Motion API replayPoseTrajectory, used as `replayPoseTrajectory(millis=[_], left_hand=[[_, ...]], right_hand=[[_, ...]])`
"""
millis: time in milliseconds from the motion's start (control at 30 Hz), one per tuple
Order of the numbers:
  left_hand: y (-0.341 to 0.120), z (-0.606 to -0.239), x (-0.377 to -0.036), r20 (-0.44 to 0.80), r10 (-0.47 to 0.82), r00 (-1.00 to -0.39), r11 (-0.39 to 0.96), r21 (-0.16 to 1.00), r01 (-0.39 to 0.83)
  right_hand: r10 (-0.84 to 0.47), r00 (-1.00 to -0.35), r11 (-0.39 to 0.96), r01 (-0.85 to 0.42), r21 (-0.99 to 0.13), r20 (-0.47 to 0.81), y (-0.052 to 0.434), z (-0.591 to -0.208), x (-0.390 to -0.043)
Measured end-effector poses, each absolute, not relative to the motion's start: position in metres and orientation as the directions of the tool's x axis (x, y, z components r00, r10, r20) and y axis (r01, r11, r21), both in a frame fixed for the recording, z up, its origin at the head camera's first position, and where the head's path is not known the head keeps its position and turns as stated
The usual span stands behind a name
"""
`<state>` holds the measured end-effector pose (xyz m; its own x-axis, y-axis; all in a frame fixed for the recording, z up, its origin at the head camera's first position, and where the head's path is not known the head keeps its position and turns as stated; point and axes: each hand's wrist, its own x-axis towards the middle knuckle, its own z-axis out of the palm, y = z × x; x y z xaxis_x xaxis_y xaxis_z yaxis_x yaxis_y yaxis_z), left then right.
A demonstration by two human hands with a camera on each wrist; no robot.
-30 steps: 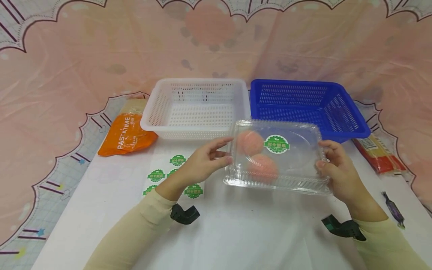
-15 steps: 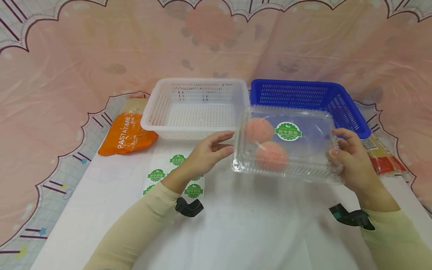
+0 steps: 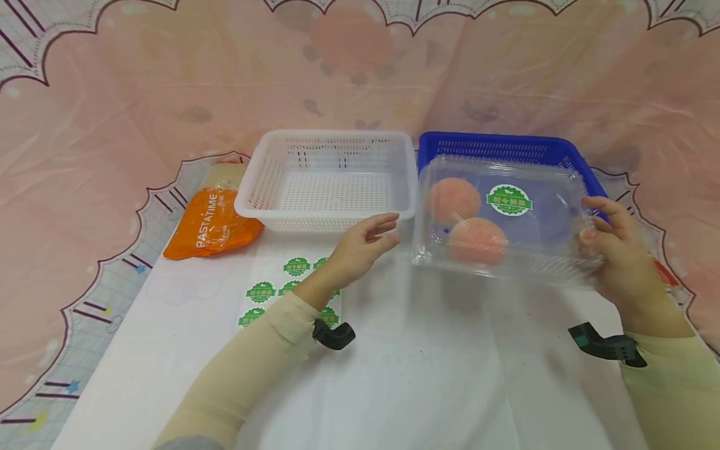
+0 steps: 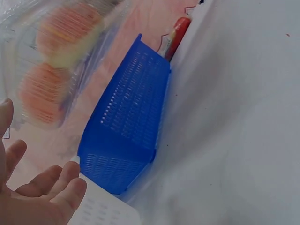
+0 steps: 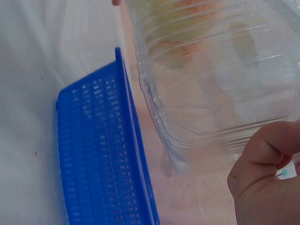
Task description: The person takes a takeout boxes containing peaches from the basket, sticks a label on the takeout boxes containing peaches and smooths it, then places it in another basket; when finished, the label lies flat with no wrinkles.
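A clear plastic clamshell box [image 3: 537,247] is held up in front of and above the blue basket [image 3: 484,145], tilted a little. Inside its left part sit two peaches [image 3: 454,200], and a round green-and-white sticker [image 3: 509,200] is on the lid. My right hand [image 3: 630,269] grips the box's right edge, thumb on the near side. My left hand [image 3: 355,253] is just left of the box, fingers loosely extended, apart from it and holding nothing. In the left wrist view the blue basket [image 4: 124,103] stands below the raised box.
A white basket [image 3: 315,219] stands left of the blue one, at the table's back. An orange bag [image 3: 208,225] marked PASTATIME lies further left. A sheet of green stickers [image 3: 260,292] lies under my left forearm. Behind my right hand a red package [image 3: 665,273] partly shows.
The box has moved right, up and farther back over the blue basket, carried by my right hand. My left hand has left the box's edge and trails it slightly rightward.
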<state>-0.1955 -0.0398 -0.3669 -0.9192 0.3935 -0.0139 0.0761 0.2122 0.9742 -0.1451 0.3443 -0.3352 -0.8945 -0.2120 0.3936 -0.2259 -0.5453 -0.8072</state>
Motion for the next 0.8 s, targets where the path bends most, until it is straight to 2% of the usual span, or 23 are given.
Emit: replayPoseTrajectory(millis=[233, 400, 667, 800], left_hand=[[-0.017, -0.378, -0.205, -0.022, 0.411, -0.911, 0.17, 0.984, 0.053], [-0.002, -0.381, -0.209, -0.036, 0.411, -0.911, 0.164, 0.986, 0.035], [0.012, -0.382, -0.214, -0.055, 0.385, -0.921, 0.16, 0.987, 0.008], [0.019, -0.385, -0.219, -0.055, 0.373, -0.926, 0.144, 0.99, 0.0]], right_hand=[[-0.203, -0.888, -0.603, -0.219, -0.768, 0.413, 0.361, -0.332, -0.151], [-0.151, -0.903, -0.623, -0.229, -0.748, 0.401, 0.368, -0.33, -0.153], [-0.008, -0.933, -0.561, -0.293, -0.774, 0.359, 0.375, -0.331, -0.157], [-0.008, -0.928, -0.59, -0.297, -0.751, 0.373, 0.378, -0.332, -0.161]])
